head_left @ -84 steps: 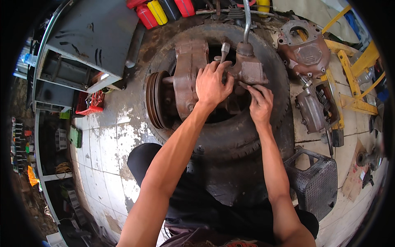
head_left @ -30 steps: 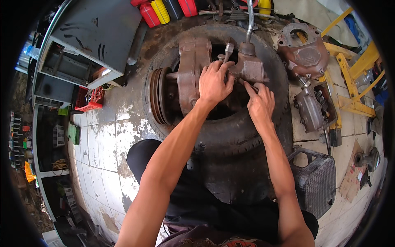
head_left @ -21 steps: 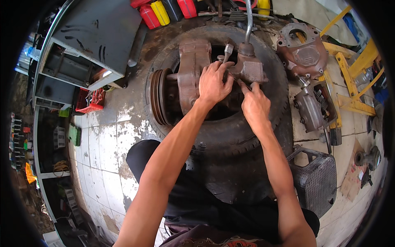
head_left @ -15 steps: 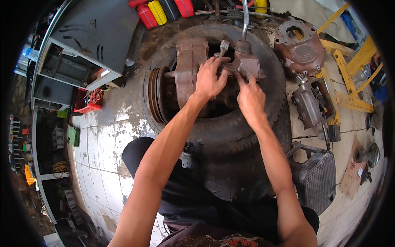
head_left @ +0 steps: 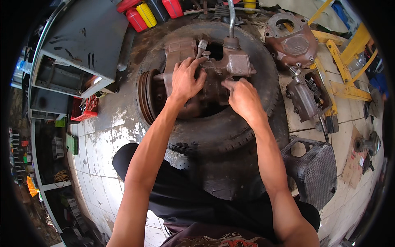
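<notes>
A rusty brown gearbox housing (head_left: pixel 181 48) lies across a large black tyre (head_left: pixel 197 136). A grooved pulley wheel (head_left: pixel 146 96) is at its left end, and a grey metal lever (head_left: pixel 232 20) rises from its right part. My left hand (head_left: pixel 188 80) rests on the middle of the housing, thumb and forefinger apart, just below a short stem with a ribbed, pale end (head_left: pixel 202 46). To its right, my right hand (head_left: pixel 244 96) has its fingers curled, with forefinger and thumb brought to a small spot on the housing. What lies between those fingertips is hidden.
At the right are a brown bell-shaped casting (head_left: pixel 297 43), an opened gear casing (head_left: pixel 306 96), a yellow metal frame (head_left: pixel 343 68) and a black plastic stool (head_left: pixel 314 173). A grey cabinet (head_left: pixel 82 41) and a red crate (head_left: pixel 84 108) stand left. Coloured jerrycans (head_left: pixel 146 15) are at the back.
The whole view has shifted, so the housing appears further left. My right hand has turned and its fingers are more curled. My left hand stays on the housing.
</notes>
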Available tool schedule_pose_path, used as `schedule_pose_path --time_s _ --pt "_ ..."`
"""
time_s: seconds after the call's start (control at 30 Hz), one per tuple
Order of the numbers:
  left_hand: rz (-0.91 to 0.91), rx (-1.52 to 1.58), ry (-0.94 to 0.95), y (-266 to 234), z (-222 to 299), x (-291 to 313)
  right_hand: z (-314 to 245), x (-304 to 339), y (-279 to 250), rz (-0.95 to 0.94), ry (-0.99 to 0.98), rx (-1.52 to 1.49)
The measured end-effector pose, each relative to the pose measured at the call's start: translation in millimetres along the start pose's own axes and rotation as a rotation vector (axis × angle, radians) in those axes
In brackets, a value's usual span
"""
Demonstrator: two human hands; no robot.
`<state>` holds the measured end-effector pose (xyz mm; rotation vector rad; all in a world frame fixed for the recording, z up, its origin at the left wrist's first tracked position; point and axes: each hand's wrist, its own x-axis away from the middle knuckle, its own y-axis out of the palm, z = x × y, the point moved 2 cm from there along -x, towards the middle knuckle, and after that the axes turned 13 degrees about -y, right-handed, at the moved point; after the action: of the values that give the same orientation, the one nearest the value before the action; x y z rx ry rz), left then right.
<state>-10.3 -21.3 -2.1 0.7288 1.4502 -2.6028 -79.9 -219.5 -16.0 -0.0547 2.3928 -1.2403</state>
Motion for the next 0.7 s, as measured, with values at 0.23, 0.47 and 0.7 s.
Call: schedule_pose_path --time_s 0.23,0.47,0.7 --pt "0.001 0.061 -0.047 7.8 7.6 -2.8 -12.5 7.5 46.0 0.081 0.213 -0.002" --pt "-0.003 0.014 -0.067 3.7 8.4 -8.4 -4.0 -12.5 6.6 0.414 0.133 -0.115" --pt "0.013 0.027 -0.073 4.4 5.3 -7.5 0.2 -1.9 22.7 0.258 0.129 -0.222"
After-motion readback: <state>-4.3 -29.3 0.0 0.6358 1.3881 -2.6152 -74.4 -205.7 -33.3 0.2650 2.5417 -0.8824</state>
